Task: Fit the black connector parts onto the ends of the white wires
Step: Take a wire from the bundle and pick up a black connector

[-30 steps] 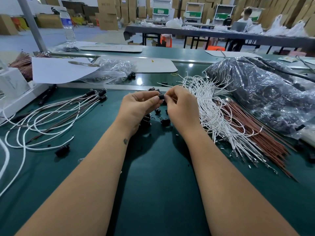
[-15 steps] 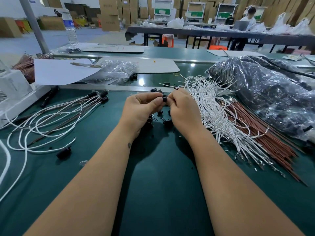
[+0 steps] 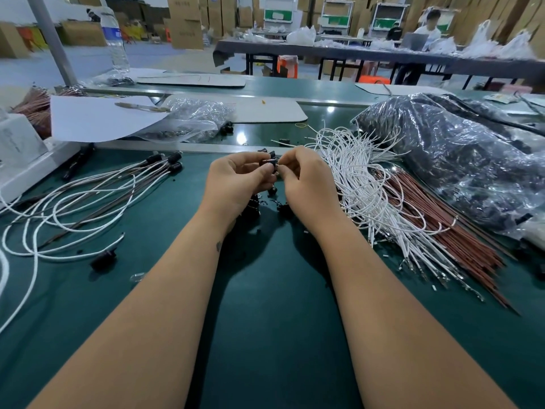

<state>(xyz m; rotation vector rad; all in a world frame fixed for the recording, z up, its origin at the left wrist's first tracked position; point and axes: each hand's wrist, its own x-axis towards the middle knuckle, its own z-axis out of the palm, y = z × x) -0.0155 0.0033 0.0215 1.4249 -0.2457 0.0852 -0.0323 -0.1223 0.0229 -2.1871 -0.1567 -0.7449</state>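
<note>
Both hands meet over the green table — left hand pinches a black connector between thumb and curled fingers, right hand pinches at its right side, same grip as a second ago, barely shifted. Loose connectors lie beneath; white wires stay heaped just right — finished wires left.

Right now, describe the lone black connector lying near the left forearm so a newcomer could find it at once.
Start at the green table and find the loose loops of white wire on its left side. Just below them, left of the left forearm, lies the single black connector. Unlike the connectors further back, which are already fitted on wire ends, it sits alone, and whether it is on a wire cannot be told.
</note>
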